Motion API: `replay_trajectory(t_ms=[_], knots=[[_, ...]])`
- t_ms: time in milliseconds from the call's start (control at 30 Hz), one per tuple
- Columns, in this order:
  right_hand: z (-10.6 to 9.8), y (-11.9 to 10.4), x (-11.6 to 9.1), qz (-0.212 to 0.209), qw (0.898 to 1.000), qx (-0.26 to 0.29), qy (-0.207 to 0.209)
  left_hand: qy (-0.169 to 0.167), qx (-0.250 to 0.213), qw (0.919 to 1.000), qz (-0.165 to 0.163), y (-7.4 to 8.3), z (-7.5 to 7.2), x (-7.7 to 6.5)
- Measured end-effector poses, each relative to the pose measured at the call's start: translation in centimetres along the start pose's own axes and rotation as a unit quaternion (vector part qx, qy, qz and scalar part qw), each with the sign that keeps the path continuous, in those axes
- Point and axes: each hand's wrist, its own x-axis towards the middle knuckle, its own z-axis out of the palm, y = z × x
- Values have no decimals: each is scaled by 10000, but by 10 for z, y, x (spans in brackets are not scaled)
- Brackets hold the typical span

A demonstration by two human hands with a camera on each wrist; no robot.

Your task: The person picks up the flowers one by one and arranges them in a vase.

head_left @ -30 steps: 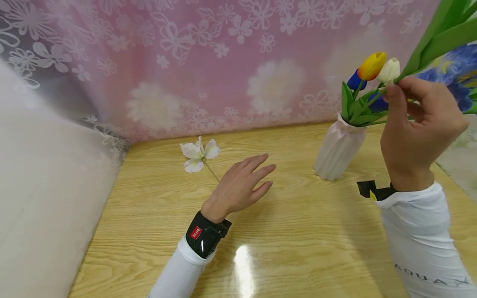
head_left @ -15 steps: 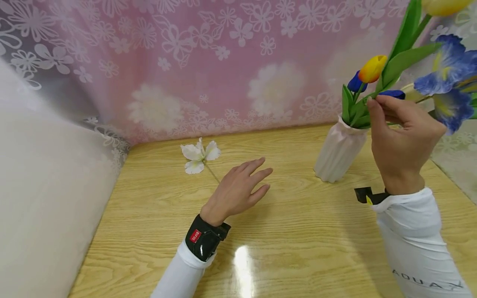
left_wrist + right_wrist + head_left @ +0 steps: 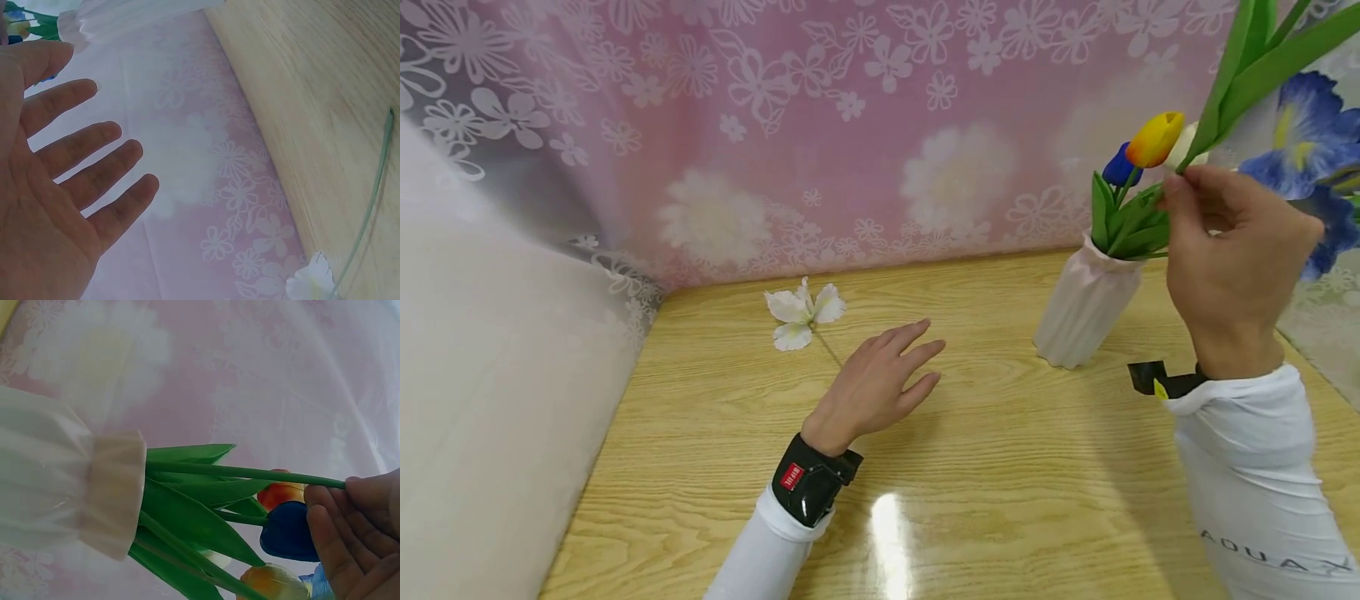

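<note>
My right hand (image 3: 1240, 258) pinches the stem (image 3: 250, 473) of an artificial tulip between thumb and fingers. Its long green leaves (image 3: 1247, 83) rise above the hand, and its bloom lies outside the head view. In the right wrist view this stem runs down into the mouth of the white pleated vase (image 3: 1086, 308). A yellow-orange tulip (image 3: 1156, 140), a blue tulip (image 3: 1120, 167) and a blue iris (image 3: 1303, 133) stand there too. My left hand (image 3: 876, 379) hovers over the table with fingers spread, holding nothing. Beneath it lies a white iris (image 3: 792, 310) whose thin stem (image 3: 378, 187) is partly hidden.
The wooden table (image 3: 985, 483) ends at the back against a pink flowered curtain (image 3: 835, 158). A whitish cloth side (image 3: 490, 358) closes off the left. The vase stands near the table's back right.
My right hand dipped toward the vase mouth half a second ago, then came back up and right with the tulip stem. My left hand has barely moved.
</note>
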Motion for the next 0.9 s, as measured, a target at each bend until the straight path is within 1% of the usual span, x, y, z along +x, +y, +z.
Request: replay_trajectory(t_ms=[167, 433, 633, 700, 767, 833, 867, 900], knots=[[4, 4, -2, 595, 9971, -217, -411, -6, -20, 10000, 3, -1, 2, -1], [5, 10, -8, 814, 9927, -315, -832, -67, -28, 9999, -88, -2, 6, -2], [5, 12, -10, 914, 9909, -353, -919, -96, 18, 9999, -97, -3, 7, -1], [4, 12, -9, 1023, 9883, -428, -1047, -121, 50, 9998, -117, -3, 7, -2], [2, 13, -9, 1105, 9837, -566, -1303, -161, 62, 9997, -152, -4, 7, -2], [-2, 14, -10, 1162, 9736, -735, -1825, -209, 51, 9996, -200, -4, 8, -3], [-4, 15, -11, 1148, 9672, -788, -2123, -236, 39, 9994, -232, -4, 8, -4], [-6, 17, -14, 1173, 9587, -835, -2451, -264, 39, 9993, -267, -5, 9, -5]])
